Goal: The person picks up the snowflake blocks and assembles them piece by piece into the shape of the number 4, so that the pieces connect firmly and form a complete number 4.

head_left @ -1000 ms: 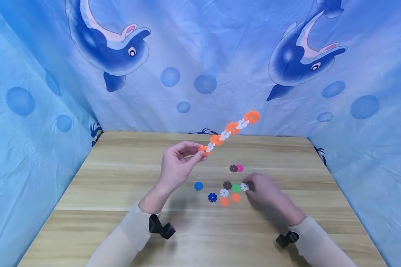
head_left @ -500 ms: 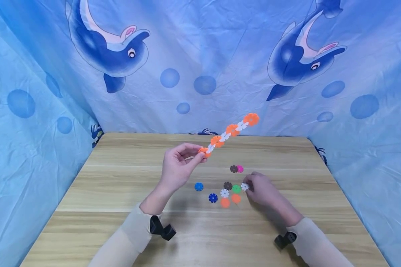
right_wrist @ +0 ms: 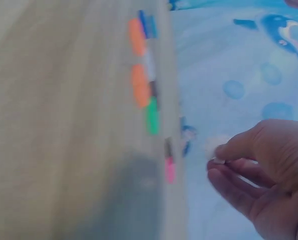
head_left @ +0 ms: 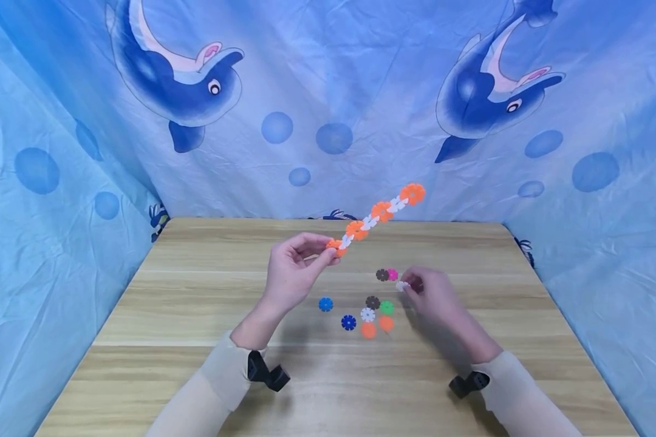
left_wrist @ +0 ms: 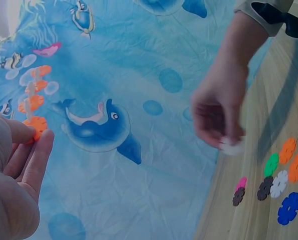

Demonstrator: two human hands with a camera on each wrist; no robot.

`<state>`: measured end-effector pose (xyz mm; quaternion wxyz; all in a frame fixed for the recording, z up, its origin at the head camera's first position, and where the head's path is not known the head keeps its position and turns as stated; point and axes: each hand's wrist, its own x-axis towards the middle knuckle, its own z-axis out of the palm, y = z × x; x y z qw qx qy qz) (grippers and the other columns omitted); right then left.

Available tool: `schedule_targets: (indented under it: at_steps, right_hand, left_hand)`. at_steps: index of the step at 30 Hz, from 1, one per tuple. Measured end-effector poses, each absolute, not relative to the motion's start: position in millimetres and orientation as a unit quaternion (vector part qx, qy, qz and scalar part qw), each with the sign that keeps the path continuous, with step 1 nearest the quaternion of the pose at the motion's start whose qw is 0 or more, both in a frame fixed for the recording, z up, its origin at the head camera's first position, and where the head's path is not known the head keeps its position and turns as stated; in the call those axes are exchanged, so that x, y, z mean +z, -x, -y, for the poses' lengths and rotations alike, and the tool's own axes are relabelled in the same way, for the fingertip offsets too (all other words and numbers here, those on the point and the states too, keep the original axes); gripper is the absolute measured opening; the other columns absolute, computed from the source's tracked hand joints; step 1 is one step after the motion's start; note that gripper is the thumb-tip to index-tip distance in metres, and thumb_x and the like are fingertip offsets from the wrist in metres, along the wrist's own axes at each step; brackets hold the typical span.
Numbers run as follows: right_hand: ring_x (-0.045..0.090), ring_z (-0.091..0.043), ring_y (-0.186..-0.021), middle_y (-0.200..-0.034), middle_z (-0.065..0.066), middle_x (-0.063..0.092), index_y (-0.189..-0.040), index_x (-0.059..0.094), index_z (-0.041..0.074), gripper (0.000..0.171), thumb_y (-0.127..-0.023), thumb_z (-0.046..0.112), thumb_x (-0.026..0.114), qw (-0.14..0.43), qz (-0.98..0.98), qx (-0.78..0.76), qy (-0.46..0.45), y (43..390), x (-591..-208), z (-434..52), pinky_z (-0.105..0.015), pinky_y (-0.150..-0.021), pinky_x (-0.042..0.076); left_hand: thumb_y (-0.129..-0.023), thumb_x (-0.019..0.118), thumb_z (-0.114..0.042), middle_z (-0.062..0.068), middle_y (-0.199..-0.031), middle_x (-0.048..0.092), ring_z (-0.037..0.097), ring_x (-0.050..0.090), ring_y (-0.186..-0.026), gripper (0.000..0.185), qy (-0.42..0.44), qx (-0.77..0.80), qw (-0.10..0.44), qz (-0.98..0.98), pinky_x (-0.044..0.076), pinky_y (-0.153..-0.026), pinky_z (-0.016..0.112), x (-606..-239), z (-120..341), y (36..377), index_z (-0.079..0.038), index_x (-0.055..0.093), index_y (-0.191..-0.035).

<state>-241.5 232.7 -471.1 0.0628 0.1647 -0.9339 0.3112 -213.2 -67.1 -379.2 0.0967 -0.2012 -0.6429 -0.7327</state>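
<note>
My left hand (head_left: 292, 273) pinches the lowest orange disc of a chain of linked snowflake discs (head_left: 381, 212), orange and white in turn. The chain slants up to the right, held above the table. In my right hand (head_left: 436, 303) a white snowflake disc (head_left: 401, 286) is pinched between thumb and fingers. The left wrist view shows that white disc (left_wrist: 232, 147) raised off the table, blurred. Loose discs lie just left of my right hand: green (head_left: 386, 308), brown (head_left: 373, 302), white (head_left: 367, 314) and two orange ones, the nearer being an orange disc (head_left: 386, 324).
A dark blue disc (head_left: 348, 323) and a lighter blue disc (head_left: 325, 304) lie further left on the wooden table (head_left: 197, 315). A brown disc (head_left: 382, 275) touches a pink disc (head_left: 393, 275) behind the group. Blue dolphin-printed cloth (head_left: 328, 79) encloses the table's back and sides.
My right hand has picked up the white disc from beside the green one and moved it up and slightly away. My left hand and the chain stay nearly still.
</note>
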Motion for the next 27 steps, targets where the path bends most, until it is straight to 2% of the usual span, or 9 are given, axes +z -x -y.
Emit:
schedule_targets:
  at_steps: [5, 10, 17, 21, 27]
  right_hand:
    - [0.073, -0.016, -0.079, -0.086, -0.002, 0.075, -0.094, 0.071, 0.013, 0.009, -0.087, 0.009, 0.074, 0.179, 0.909, 0.316, -0.204, 239, -442, -224, -0.032, -0.073, 0.064]
    - [0.075, -0.014, -0.078, -0.086, -0.002, 0.077, -0.092, 0.073, 0.013, 0.012, -0.083, 0.007, 0.077, 0.276, 0.869, 0.325, -0.25, 235, -422, -213, -0.027, -0.074, 0.064]
    - [0.076, -0.014, -0.08, -0.09, -0.002, 0.079, -0.094, 0.077, 0.013, 0.016, -0.08, 0.005, 0.079, 0.347, 0.821, 0.349, -0.289, 227, -397, -196, -0.01, -0.082, 0.057]
    - [0.076, -0.017, -0.082, -0.09, -0.004, 0.079, -0.093, 0.079, 0.013, 0.02, -0.077, 0.001, 0.081, 0.388, 0.784, 0.361, -0.324, 222, -385, -187, -0.01, -0.086, 0.056]
    - [0.077, -0.022, -0.084, -0.091, -0.008, 0.079, -0.092, 0.079, 0.01, 0.025, -0.073, -0.006, 0.08, 0.42, 0.731, 0.372, -0.388, 215, -371, -175, -0.016, -0.089, 0.058]
  left_hand:
    - [-0.087, 0.074, -0.002, 0.001, -0.1, 0.075, 0.014, 0.076, -0.085, 0.023, 0.204, -0.731, 0.1, 0.643, 0.065, -0.078, 0.037, -379, 66, 215, 0.005, 0.069, -0.107]
    - [-0.087, 0.074, -0.002, 0.002, -0.1, 0.075, 0.013, 0.076, -0.084, 0.022, 0.203, -0.73, 0.098, 0.645, 0.065, -0.078, 0.037, -379, 65, 215, 0.005, 0.069, -0.107]
    - [-0.086, 0.073, 0.0, 0.007, -0.1, 0.075, 0.012, 0.076, -0.083, 0.023, 0.209, -0.733, 0.092, 0.641, 0.065, -0.078, 0.036, -380, 62, 215, 0.008, 0.068, -0.107]
    - [-0.087, 0.073, -0.001, 0.01, -0.101, 0.075, 0.011, 0.076, -0.083, 0.023, 0.213, -0.73, 0.091, 0.642, 0.065, -0.078, 0.036, -380, 60, 215, 0.008, 0.068, -0.107]
    - [-0.086, 0.073, 0.0, 0.015, -0.103, 0.075, 0.011, 0.076, -0.083, 0.023, 0.22, -0.734, 0.091, 0.637, 0.065, -0.078, 0.037, -380, 57, 214, 0.009, 0.068, -0.107]
